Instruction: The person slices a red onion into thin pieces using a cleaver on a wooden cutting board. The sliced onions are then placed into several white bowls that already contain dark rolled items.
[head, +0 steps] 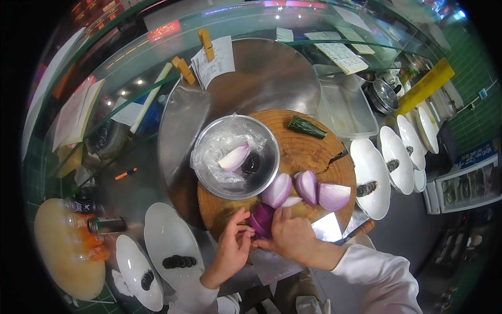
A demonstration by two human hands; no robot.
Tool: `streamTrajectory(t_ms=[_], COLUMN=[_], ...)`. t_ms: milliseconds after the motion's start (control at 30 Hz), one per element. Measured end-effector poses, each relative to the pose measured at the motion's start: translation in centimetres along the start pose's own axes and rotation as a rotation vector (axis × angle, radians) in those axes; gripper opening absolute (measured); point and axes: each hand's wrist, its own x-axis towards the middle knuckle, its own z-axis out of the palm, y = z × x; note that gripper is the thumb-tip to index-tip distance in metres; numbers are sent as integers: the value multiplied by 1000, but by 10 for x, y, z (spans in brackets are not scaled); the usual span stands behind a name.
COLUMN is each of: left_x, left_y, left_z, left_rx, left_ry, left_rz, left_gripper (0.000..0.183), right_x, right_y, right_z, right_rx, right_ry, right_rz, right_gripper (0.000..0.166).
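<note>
Both hands meet at a dark purple piece of red onion (262,220) over the near edge of a round wooden chopping block (235,212). My left hand (234,244) touches it from the left with bent fingers. From the right, my right hand (292,239) grips it between thumb and fingers. Onion wedges (277,190) lie just beyond, beside a thin onion sliver (291,201). A steel bowl (271,180) on the block holds plastic wrap (208,157), one onion wedge (235,157) and a dark item. A cleaver (328,227) lies to the right, its wooden handle outward.
A cucumber piece (307,127) lies on the block's far side. White oval dishes (372,165) with dark slices line the right; two more dishes (168,223) stand left. A clear plastic tub (347,114) is behind right. Glass shelving (251,39) curves across the back.
</note>
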Motion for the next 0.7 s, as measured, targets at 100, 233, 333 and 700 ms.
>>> streamTrajectory(t_ms=[100,233,333,700], left_x=[-4,-4,-4,-5], left_y=[-12,-9,-14,-6], left_z=[1,1,-3,-5], left_rx=[-68,-53,2,92], left_ry=[46,46,87,82], left_rz=[19,12,91,78], left_gripper=[54,53,51,44], right_x=[-1,-1,4,13], right_y=[-4,-6,-7,-12], right_z=[-2,3,5,12], right_rx=[-12,12,66,43], right_ry=[15,88,63,126], right_rz=[-7,-9,48,41], right_gripper=[93,88,77,64])
